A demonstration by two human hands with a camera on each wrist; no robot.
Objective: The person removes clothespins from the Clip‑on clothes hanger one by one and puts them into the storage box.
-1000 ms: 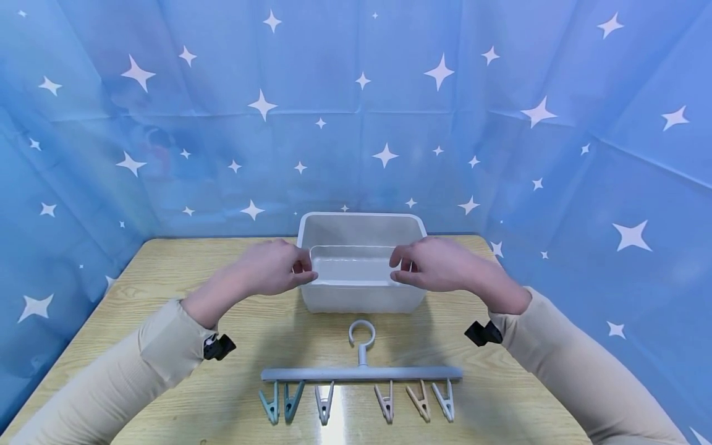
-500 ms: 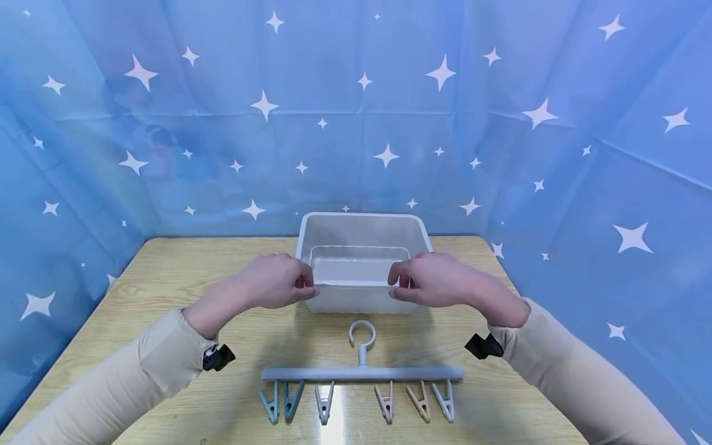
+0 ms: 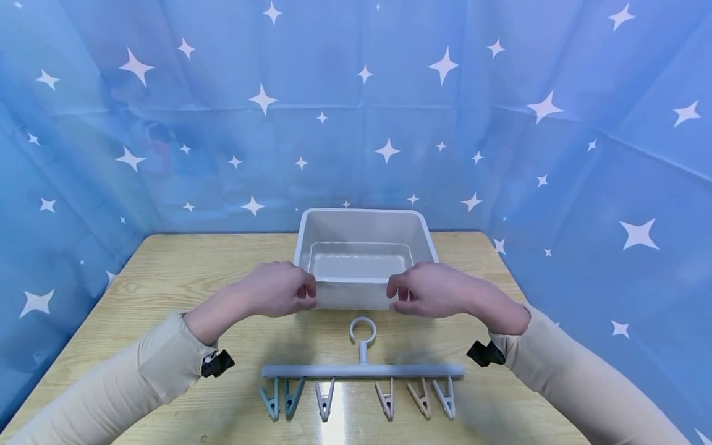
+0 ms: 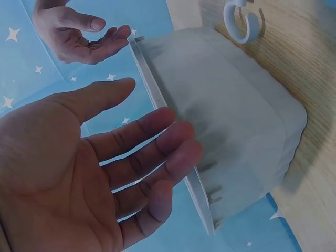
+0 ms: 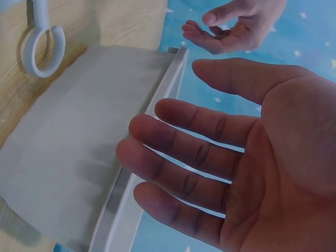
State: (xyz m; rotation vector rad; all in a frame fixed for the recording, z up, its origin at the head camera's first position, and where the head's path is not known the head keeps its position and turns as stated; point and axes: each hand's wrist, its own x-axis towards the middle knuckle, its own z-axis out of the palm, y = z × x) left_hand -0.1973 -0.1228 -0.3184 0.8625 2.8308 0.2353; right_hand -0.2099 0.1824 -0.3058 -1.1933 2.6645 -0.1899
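Observation:
A pale grey plastic bin (image 3: 361, 224) stands at the back of the wooden table. My left hand (image 3: 280, 289) hovers at its front left corner, fingers loosely bent, thumb apart from them. In the left wrist view the fingertips (image 4: 181, 134) overlap the bin's rim, and the palm holds nothing. My right hand (image 3: 431, 290) mirrors it at the front right corner. Its fingers (image 5: 194, 157) are spread and gently bent beside the rim in the right wrist view, the palm bare.
In front of the bin lies a grey-blue hanger (image 3: 361, 371) with a hook (image 3: 363, 330) pointing toward the bin. Several clips, among them a teal one (image 3: 271, 400) and a beige one (image 3: 421, 400), hang along its bar. A starry blue curtain (image 3: 356, 123) closes off the back.
Both hands have come down and toward me, from over the bin's opening to its front rim. Their fingers keep the same loose bend. Bin and hanger have stayed in place.

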